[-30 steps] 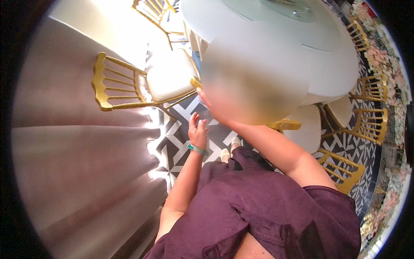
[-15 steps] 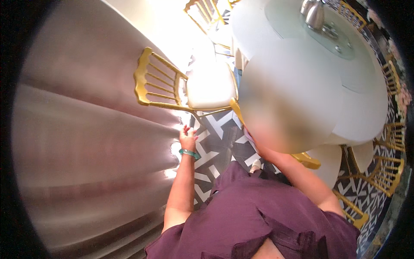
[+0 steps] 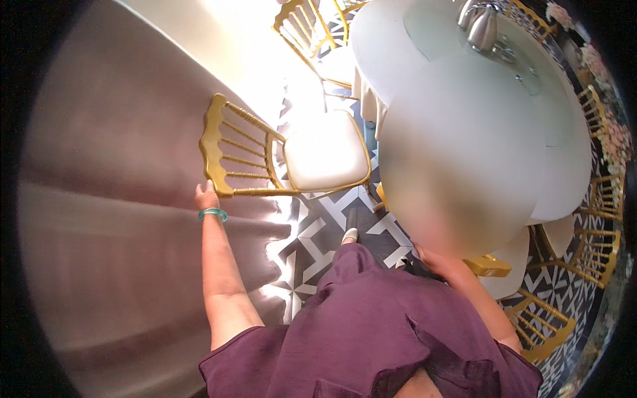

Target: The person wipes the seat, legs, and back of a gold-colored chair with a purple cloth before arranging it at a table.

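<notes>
My left hand [image 3: 207, 195], with a green bangle at the wrist, is at the near corner of a gold chair's [image 3: 213, 149] backrest, its fingers closed round the edge. The chair has thin spindles and a white padded seat [image 3: 326, 152], which faces the round table. My right hand [image 3: 430, 257] is low beside the table's near edge. A large blurred patch covers its fingers, so what they hold, if anything, is hidden. Close to that hand a gold chair part [image 3: 489, 266] sticks out.
The pale round table [image 3: 567, 182] carries a glass turntable with metal jugs [image 3: 483, 30]. More gold chairs [image 3: 599, 259] stand around it. A long mauve curtain [image 3: 126, 219] hangs at the left. Black-and-white patterned tiles [image 3: 332, 222] cover the floor; pink flowers [image 3: 617, 139] are at far right.
My left hand has moved left and up from beside the curtain's lower edge onto the chair back. My right hand has shifted slightly right and down. The view has shifted, and one foot has stepped forward.
</notes>
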